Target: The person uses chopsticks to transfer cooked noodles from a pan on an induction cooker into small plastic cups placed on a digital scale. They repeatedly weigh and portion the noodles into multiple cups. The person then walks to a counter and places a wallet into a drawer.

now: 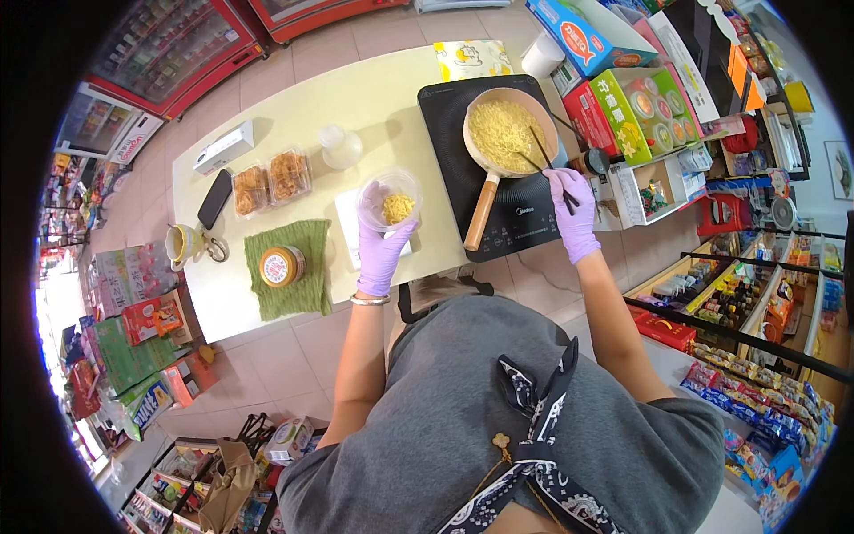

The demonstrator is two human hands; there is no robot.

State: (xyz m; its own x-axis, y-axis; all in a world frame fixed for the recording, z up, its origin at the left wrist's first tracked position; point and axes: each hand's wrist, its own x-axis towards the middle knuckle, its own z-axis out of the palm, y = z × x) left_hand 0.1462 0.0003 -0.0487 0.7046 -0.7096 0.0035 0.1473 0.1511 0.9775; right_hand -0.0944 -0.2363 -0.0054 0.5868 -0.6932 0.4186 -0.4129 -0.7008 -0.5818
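My left hand (382,250), in a purple glove, grips a clear round plastic tub (415,181) tilted towards me. A small heap of yellow noodles (398,208) lies inside it. Partly hidden under that hand and tub is a white flat object (347,220) on the table. In my right hand (572,203), also gloved, is a pair of dark chopsticks (534,162). Their tips reach into the noodles (504,130) that fill a cream-coloured pan (554,137) with a wooden handle (482,212). The pan rests on a black Midea induction cooktop (440,143).
Left on the pale table (293,193) are a jar (282,266) on a green cloth (320,253), a phone (215,199), two clear food boxes (271,182), a white box (224,147), a plastic bottle (340,147) and a mug (185,245). Packaged goods (620,113) crowd the cooktop's right side.
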